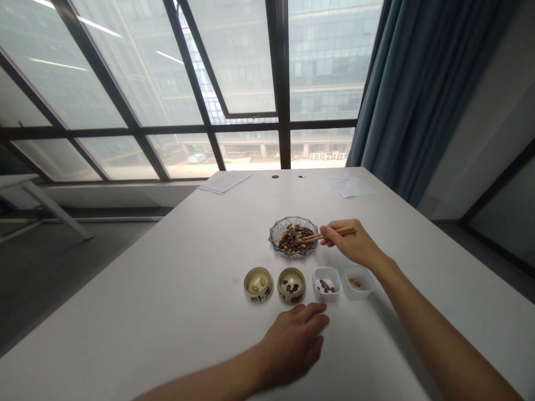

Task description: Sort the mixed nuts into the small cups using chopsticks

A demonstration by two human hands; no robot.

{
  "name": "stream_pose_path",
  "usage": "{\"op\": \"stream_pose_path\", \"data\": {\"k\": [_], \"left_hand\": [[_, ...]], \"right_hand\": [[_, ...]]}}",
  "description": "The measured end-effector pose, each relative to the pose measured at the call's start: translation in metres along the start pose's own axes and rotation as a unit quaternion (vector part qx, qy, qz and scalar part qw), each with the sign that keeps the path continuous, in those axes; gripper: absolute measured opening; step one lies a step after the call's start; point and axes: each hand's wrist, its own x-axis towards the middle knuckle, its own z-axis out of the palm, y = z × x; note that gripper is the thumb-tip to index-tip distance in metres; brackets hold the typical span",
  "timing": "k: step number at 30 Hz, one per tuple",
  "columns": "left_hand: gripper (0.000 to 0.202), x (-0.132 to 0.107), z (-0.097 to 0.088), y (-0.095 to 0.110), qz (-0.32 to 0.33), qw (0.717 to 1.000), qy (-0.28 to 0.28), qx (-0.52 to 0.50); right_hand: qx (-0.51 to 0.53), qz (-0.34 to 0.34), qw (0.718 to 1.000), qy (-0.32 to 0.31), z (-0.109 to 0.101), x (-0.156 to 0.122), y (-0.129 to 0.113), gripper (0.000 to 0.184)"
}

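Note:
My right hand (345, 238) is closed round a pair of wooden chopsticks (321, 236). Their tips reach into a glass bowl (273, 240) with a scalloped rim, among mixed nuts and seeds (292, 236). Whether the tips pinch a piece is too small to tell. My left hand (296, 341) lies on the table with its fingers loosely spread, just in front of the small dishes. A ceramic cup (258, 298) holds a few pale pieces, and a second cup (291, 298) several dark seeds. Brown pieces lie in a square white plastic container (327, 297); another clear container (363, 291) holds a few small pieces.
The white table (175, 289) stretches toward the windows. Sheets of paper (225, 181) lie at its far left, and another sheet (353, 185) at the far right. Two small dark spots sit near the far edge. A blue curtain (409, 100) hangs at the right.

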Motion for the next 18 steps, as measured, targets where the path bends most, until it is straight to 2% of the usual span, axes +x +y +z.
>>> {"op": "stream_pose_path", "data": {"k": [7,11,14,18], "left_hand": [[0.04,0.0,-0.001,0.0,0.003,1.0,0.0,0.002],[0.04,0.001,-0.001,0.0,0.003,1.0,-0.003,0.003],[0.04,0.001,0.0,-0.001,0.003,1.0,-0.004,0.001],[0.041,0.001,0.0,-0.001,-0.001,1.0,-0.003,0.0]], "right_hand": [[0.016,-0.002,1.0,-0.006,0.006,0.004,0.015,0.043],[0.032,-0.005,0.999,0.023,0.006,0.006,0.022,0.047],[0.029,-0.011,0.998,0.048,0.0,0.005,0.014,0.047],[0.0,-0.024,0.996,0.087,-0.023,-0.008,-0.017,0.045]]}}
